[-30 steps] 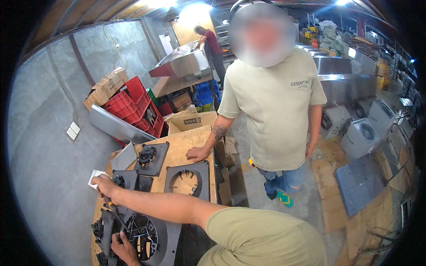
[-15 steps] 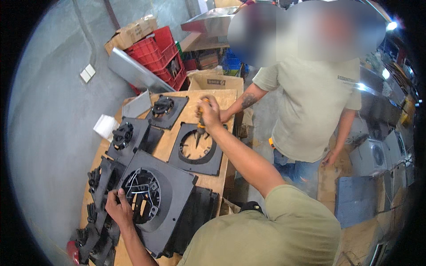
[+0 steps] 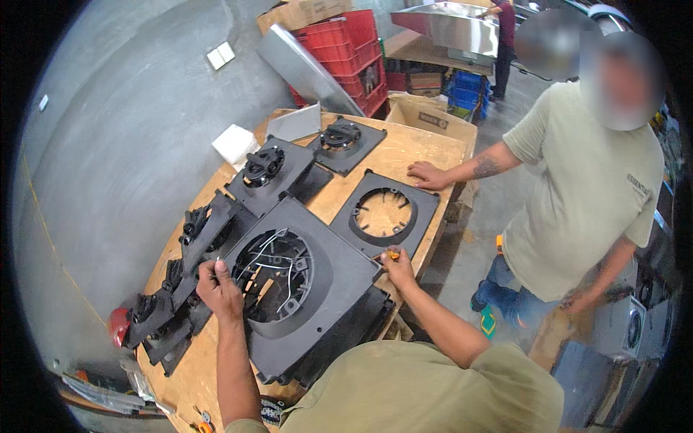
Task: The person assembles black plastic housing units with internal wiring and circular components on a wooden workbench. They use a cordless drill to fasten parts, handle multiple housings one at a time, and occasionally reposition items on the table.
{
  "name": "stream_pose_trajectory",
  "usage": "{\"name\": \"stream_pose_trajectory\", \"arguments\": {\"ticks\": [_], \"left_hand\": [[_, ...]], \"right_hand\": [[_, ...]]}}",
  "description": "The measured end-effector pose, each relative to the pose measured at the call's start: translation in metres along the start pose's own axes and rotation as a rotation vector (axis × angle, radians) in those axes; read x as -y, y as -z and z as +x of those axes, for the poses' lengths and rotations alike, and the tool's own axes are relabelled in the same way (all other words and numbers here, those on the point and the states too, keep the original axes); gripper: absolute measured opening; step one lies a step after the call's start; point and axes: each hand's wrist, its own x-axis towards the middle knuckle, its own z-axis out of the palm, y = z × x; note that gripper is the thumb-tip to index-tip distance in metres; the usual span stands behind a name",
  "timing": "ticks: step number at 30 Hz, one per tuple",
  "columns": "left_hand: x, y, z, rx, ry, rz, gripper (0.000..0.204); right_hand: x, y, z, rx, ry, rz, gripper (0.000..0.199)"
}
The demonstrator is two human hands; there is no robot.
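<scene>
A large black plastic housing (image 3: 338, 289) with a round opening lies tilted on top of other black parts before me. Bent silvery wires (image 3: 289, 268) cross its ribbed opening. My left hand (image 3: 222, 290) is at the housing's left edge, thumb and fingers pinched together; what they hold, if anything, is too small to make out. My right hand (image 3: 398, 270) is closed at the housing's right corner around an orange-handled tool (image 3: 393, 254), mostly hidden by the fingers. Just beyond lies a flat black square frame (image 3: 346, 220) with a round hole.
Several black housings with round inserts, one of them here (image 3: 263, 167), line the wooden table's (image 3: 433, 148) left and far sides. Another person's hand (image 3: 429, 175) rests on the right edge. Red crates (image 3: 339, 47) and a cardboard box (image 3: 433, 115) stand beyond.
My right hand has come back from above the square frame to the large housing's right corner, with the orange-handled tool. My left hand stays by the left edge. The view has shifted.
</scene>
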Motion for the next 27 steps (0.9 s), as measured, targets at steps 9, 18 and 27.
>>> {"name": "stream_pose_trajectory", "arguments": {"ticks": [9, 18, 27], "left_hand": [[-0.005, 0.001, -0.001, 0.054, -0.029, 0.008, 0.031], [-0.009, 0.002, 0.000, 0.108, -0.057, 0.014, 0.030], [0.002, 0.002, 0.001, 0.113, -0.042, 0.048, 0.029]], "right_hand": [[0.127, 0.016, 0.003, 0.192, 0.269, -0.300, 0.026], [0.284, -0.088, -0.025, 0.582, 1.158, -0.732, 0.022], [0.280, -0.131, -0.022, 0.514, 1.471, -0.842, 0.012]]}}
